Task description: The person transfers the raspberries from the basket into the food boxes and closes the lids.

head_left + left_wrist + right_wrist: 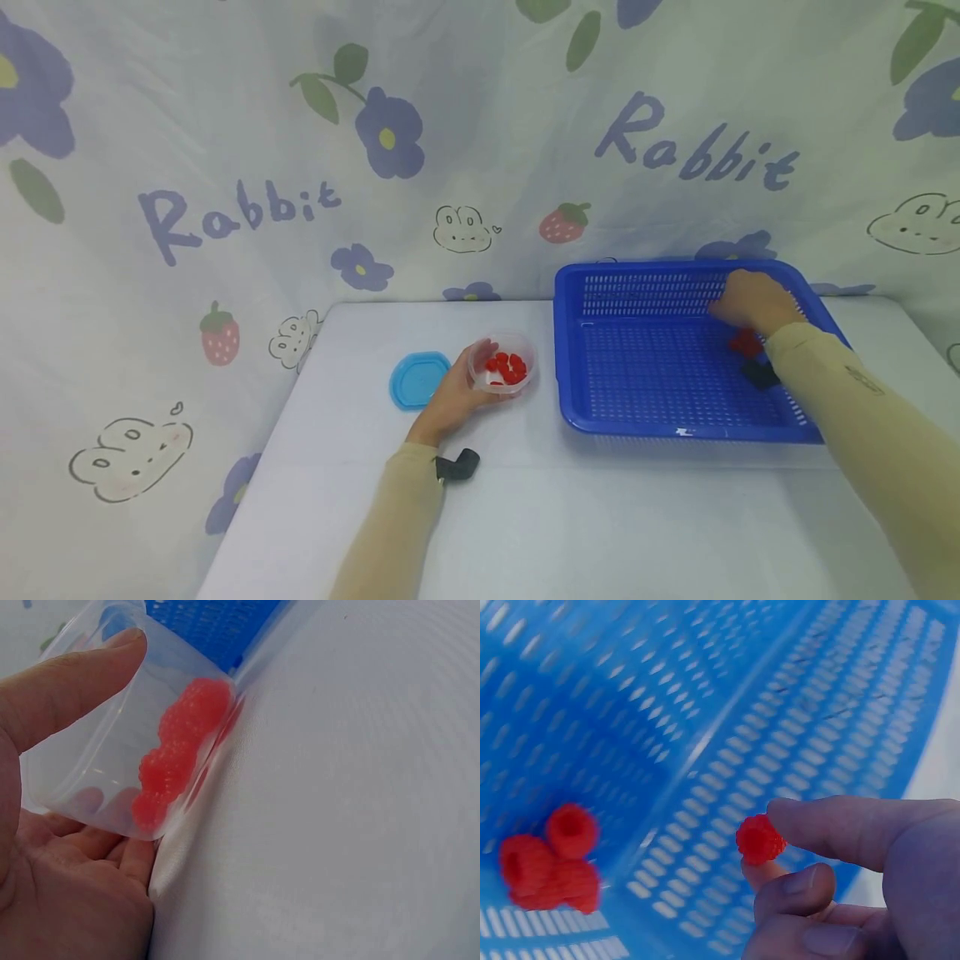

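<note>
My left hand [457,396] grips a clear plastic cup [480,385] that stands on the white table, thumb on one side and fingers on the other. Several red raspberries [184,735] lie on the bottom of the cup. Inside the blue basket, toward its back right, my right hand [756,302] pinches a single raspberry [760,840] between thumb and finger. More raspberries [551,866] sit together in a corner of the basket, apart from the hand. From the head view the pinched raspberry is hidden behind the hand.
The blue perforated basket [675,433] stands on the right of the white table [525,533]. A light blue lid [418,381] lies left of the cup, close to the left wrist. Behind the table hangs a printed cloth [465,150].
</note>
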Demonstrator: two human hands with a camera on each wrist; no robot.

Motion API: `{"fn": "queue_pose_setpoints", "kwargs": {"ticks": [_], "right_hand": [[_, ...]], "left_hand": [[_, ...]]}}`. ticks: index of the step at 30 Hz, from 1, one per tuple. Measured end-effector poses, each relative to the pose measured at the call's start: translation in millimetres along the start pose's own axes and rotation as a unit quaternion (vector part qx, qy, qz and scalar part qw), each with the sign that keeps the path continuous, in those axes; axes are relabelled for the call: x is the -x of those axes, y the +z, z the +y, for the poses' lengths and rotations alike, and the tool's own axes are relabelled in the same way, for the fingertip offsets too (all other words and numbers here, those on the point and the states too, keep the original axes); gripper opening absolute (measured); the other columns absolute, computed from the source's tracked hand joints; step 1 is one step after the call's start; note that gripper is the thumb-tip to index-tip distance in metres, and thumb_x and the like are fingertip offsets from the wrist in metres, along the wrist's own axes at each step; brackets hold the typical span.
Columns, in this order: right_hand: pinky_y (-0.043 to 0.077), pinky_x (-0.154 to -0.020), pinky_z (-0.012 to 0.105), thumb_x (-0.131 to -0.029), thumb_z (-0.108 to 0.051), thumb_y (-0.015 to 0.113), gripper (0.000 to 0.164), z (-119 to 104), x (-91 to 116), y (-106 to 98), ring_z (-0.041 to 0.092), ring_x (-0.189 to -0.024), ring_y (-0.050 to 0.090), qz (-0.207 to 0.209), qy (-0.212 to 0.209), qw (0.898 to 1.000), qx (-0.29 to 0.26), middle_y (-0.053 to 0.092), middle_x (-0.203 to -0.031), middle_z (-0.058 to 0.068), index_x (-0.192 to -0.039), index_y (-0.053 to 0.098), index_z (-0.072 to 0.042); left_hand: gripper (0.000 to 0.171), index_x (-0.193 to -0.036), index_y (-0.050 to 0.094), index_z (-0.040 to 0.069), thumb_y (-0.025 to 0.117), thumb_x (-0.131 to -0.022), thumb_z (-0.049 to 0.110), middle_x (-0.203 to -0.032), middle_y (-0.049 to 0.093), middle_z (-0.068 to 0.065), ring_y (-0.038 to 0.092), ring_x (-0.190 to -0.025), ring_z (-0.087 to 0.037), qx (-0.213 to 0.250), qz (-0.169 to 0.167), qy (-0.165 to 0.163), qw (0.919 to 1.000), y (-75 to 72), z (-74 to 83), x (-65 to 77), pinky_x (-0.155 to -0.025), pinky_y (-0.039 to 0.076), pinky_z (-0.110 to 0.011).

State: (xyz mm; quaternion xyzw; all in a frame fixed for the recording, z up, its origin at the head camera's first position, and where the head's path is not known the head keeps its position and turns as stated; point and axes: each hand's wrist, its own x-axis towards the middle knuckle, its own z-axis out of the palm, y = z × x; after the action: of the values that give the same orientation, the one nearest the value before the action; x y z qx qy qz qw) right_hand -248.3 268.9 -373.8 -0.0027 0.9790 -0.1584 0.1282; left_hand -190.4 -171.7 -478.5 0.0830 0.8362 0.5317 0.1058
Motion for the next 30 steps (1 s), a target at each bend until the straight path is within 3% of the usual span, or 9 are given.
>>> {"fn": "queue_pose_setpoints", "kwargs": {"ticks": [4,6,9,15,19,23,30], "right_hand": [[0.047,-0.061,0.053,-0.086,-0.029,0.055,0.031,-12,7,-5,0.028,-0.064,0.053,0.003,-0.023,1.0,-0.002,0.055,-0.068,0.01,-0.071,0.057,-0.002],[0.046,-0.06,0.05,-0.086,-0.029,0.056,0.03,-19,11,-6,0.027,-0.063,0.053,0.013,-0.032,0.999,-0.006,0.054,-0.065,0.007,-0.068,0.057,-0.005],[0.047,-0.061,0.051,-0.085,-0.03,0.059,0.03,-27,16,-6,0.028,-0.065,0.055,0.034,-0.055,0.998,-0.002,0.06,-0.069,0.009,-0.075,0.064,-0.002],[0.047,-0.069,0.054,-0.086,-0.035,0.06,0.046,-46,33,-7,0.035,-0.078,0.06,0.046,-0.075,0.996,-0.021,0.063,-0.099,0.026,-0.103,0.062,0.008],[0.048,-0.058,0.043,-0.087,-0.035,0.06,0.045,-62,44,-8,0.024,-0.061,0.056,0.052,-0.093,0.994,-0.028,0.066,-0.081,0.016,-0.105,0.062,0.006],[0.042,-0.05,0.034,-0.087,-0.035,0.061,0.041,-76,55,-8,0.018,-0.054,0.051,0.068,-0.115,0.99,-0.041,0.062,-0.07,0.005,-0.103,0.064,0.002],[0.035,-0.042,0.031,-0.088,-0.034,0.061,0.032,-101,75,-2,0.019,-0.048,0.045,0.106,-0.127,0.982,-0.09,0.054,-0.062,0.004,-0.1,0.065,-0.005]], "left_hand": [[0.092,-0.139,0.03,0.04,0.082,-0.063,0.043,-0.137,0.041,0.019,0.032,-0.13,-0.008,-0.002,0.001,0.001,1.0,0.3,0.2,-0.8,-0.102,0.035,-0.049],[0.093,-0.139,0.03,0.039,0.082,-0.063,0.043,-0.137,0.041,0.019,0.032,-0.13,-0.008,-0.004,0.001,0.0,1.0,0.5,0.5,-0.9,-0.101,0.036,-0.049],[0.092,-0.14,0.03,0.038,0.083,-0.064,0.041,-0.137,0.041,0.018,0.032,-0.131,-0.009,0.0,0.0,0.002,1.0,0.3,1.0,-0.3,-0.101,0.036,-0.048],[0.089,-0.14,0.031,0.036,0.082,-0.067,0.035,-0.138,0.041,0.017,0.033,-0.13,-0.007,0.01,-0.003,0.007,0.9999,-0.5,1.5,0.7,-0.103,0.036,-0.046],[0.089,-0.141,0.032,0.035,0.082,-0.067,0.034,-0.138,0.041,0.016,0.033,-0.129,-0.005,0.015,-0.004,0.012,0.9998,-0.7,1.4,1.5,-0.104,0.034,-0.047],[0.089,-0.141,0.031,0.033,0.082,-0.069,0.033,-0.139,0.041,0.014,0.032,-0.13,-0.006,0.019,-0.009,0.011,0.9997,-1.7,5.6,4.5,-0.105,0.031,-0.049],[0.09,-0.14,0.031,0.036,0.082,-0.066,0.038,-0.137,0.041,0.018,0.032,-0.129,-0.005,0.019,-0.007,0.013,0.9997,-1.1,0.0,1.9,-0.105,0.03,-0.05]]}}
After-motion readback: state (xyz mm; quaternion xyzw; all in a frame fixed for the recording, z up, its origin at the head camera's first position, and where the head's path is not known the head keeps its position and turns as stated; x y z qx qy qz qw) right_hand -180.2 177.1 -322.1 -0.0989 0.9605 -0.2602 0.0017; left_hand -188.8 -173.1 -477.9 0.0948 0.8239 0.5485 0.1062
